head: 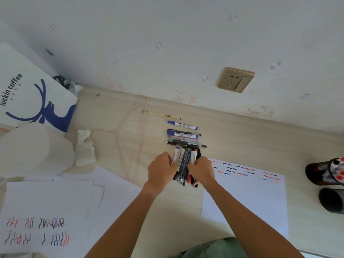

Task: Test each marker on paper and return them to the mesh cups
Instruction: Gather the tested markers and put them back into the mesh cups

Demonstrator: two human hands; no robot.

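The left hand point(161, 169) and right hand point(201, 169) press in from either side on a bundle of plastic markers and pens point(185, 167) lying on the pale wooden desk point(115, 146), fingers curled against its flanks. These are light, stiff, smooth barrels, likely to roll and slide past each other; squeezing around the middle should keep them together. Just right of the right fingers lies a white test sheet with red, blue and black squiggles point(245, 198). Beyond the fingertips, more pens lie crosswise in a loose row point(183, 135). Well right stand two dark mesh cups point(329, 190), nothing between. Left: stacked paper sheets point(46, 202), crumpled tissue point(84, 148), pink cord point(138, 120).
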